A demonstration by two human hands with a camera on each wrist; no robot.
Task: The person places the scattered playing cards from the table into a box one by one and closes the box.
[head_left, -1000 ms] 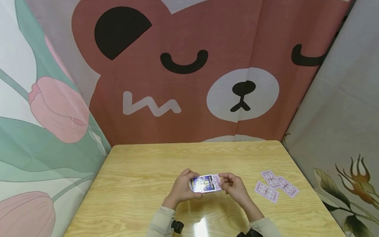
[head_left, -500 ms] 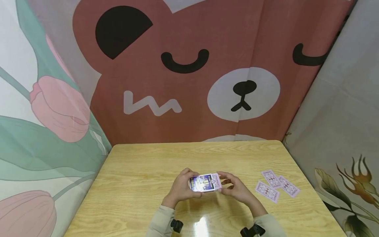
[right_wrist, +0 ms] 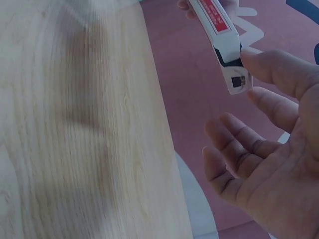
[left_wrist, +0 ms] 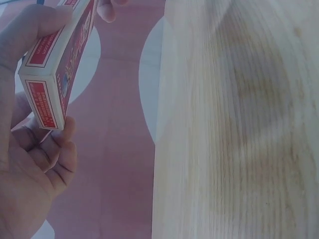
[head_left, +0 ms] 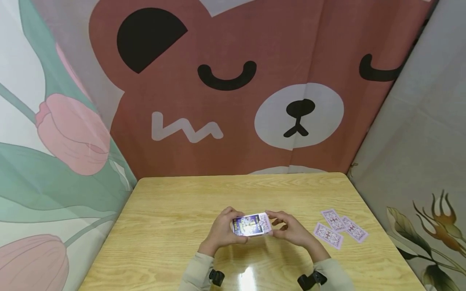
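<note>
My left hand grips a playing-card box above the table, thumb along its near edge and fingers at the far one. The box has a shiny blue and yellow face; red and white panels show on its side and end in the left wrist view. From its right end stick out pink-patterned playing cards. My right hand pinches this protruding part between thumb and index finger. In the right wrist view its other fingers are loosely bent, off the box.
Several loose pink-backed cards lie face down, partly overlapping, on the right of the wooden table. A bear-print curtain hangs behind the table, with flower-print curtains at both sides.
My right hand has shifted from fingertips at the cards' outer end to thumb and index finger at their edges. The box has tilted a little and moved slightly left. The loose cards stayed put.
</note>
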